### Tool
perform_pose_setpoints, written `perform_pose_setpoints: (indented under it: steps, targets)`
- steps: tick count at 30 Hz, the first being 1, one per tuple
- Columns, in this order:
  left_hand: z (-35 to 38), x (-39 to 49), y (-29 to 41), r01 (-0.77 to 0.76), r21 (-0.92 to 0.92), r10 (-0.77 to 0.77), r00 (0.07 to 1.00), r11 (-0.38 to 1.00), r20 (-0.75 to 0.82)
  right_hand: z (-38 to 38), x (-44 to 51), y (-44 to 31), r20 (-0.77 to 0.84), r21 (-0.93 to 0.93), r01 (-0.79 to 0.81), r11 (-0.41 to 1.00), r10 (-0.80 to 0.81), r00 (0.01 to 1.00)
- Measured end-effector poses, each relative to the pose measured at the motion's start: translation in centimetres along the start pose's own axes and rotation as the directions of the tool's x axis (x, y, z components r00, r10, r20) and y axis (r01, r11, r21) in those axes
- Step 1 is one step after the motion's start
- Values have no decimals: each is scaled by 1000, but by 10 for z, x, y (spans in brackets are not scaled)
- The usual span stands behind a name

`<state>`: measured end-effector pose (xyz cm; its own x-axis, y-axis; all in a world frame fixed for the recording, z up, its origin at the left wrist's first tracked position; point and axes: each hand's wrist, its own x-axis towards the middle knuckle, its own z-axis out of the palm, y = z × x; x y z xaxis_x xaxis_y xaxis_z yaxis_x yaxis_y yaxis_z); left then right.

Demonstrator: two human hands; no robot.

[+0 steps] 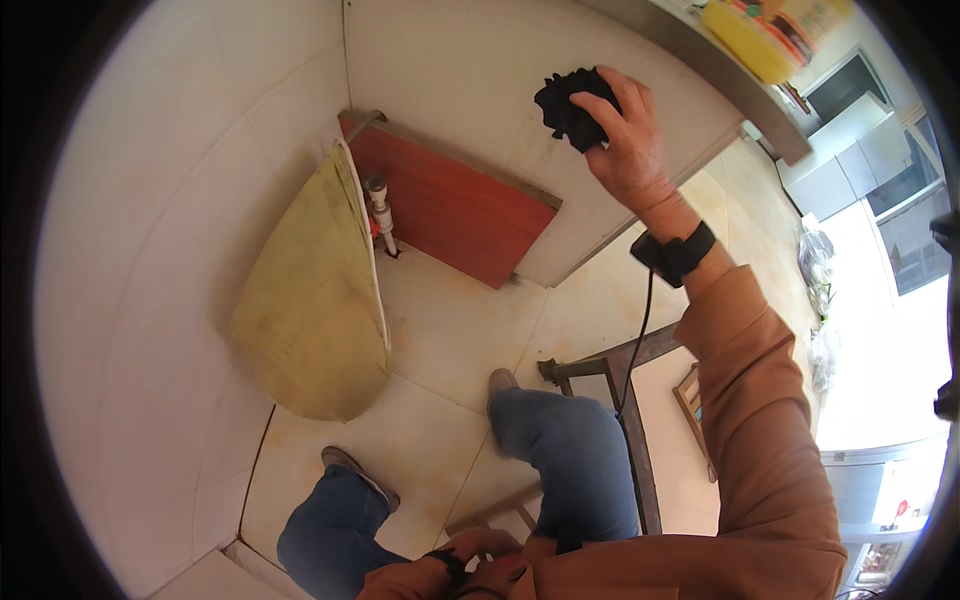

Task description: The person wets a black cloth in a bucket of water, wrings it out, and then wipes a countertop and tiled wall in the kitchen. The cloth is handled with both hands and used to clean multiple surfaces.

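My right hand [630, 139] is raised at the upper right, its fingers closed around a crumpled black cloth item [574, 109] with ruffled edges. Behind the cloth is a pale wall panel [480, 82]; I cannot tell whether they touch. Low in the picture, my left hand [491, 544] rests by my lap, partly hidden by my brown sleeve and clothing. What it holds, if anything, is unclear. Ahead of my knees is a rounded, green fabric-covered board [315, 300] with a white edge, beside the left wall [165, 247].
A red board [457, 210] leans low on the panel, near a white pipe with a valve [382, 210]. A dark-framed table [637, 435] stands by my right leg. A yellow package [757, 45] lies on the counter edge above. A black cable [643, 330] hangs from my right wrist.
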<state>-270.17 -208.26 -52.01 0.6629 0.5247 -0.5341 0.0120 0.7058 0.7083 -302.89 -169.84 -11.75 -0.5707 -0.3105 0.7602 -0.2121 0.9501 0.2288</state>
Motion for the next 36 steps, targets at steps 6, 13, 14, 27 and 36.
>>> perform_pose_setpoints:
  steps: [6,13,14,27,36]
  targets:
    - [5,13,-37,-335,-131,317,938,933,-138,35,-20,13,223,-86,162,983,-140,965]
    - [-38,-57,45,4,224,38,983,975,-182,33,-32,19,417,25,277,961,-262,871]
    - [-35,-63,55,41,201,1,979,979,-206,30,-31,20,454,24,297,954,-275,848]
    - [-31,-124,103,217,375,85,761,901,-644,31,-33,9,392,-202,268,942,-173,904]
    - [-58,-243,163,74,360,335,234,930,-913,22,-25,14,371,-103,217,971,-165,914]
